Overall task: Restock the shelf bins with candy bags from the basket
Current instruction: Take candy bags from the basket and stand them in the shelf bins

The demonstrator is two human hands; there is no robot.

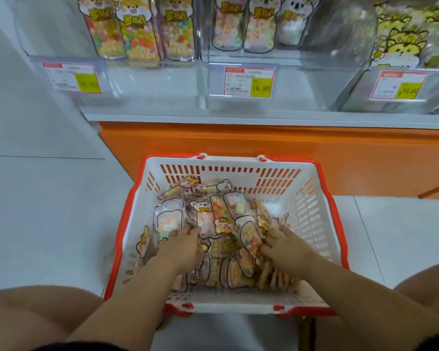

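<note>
Left hand point(185, 245) and right hand point(281, 243) reach into the basket point(238, 171), fingertips among the bags point(221, 216) piled inside, likely choosing some for the bins point(238, 59) above it; blur hides whether either pinches.

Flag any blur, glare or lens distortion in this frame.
Head view: the wide-angle lens bows the basket sides outward. Head view: motion blur smears the yellow bags at upper right and softens the left hand and right hand. Head view: the middle price tag is legible, there are faint reflections on the clear bin, and the lighting is even.
</note>
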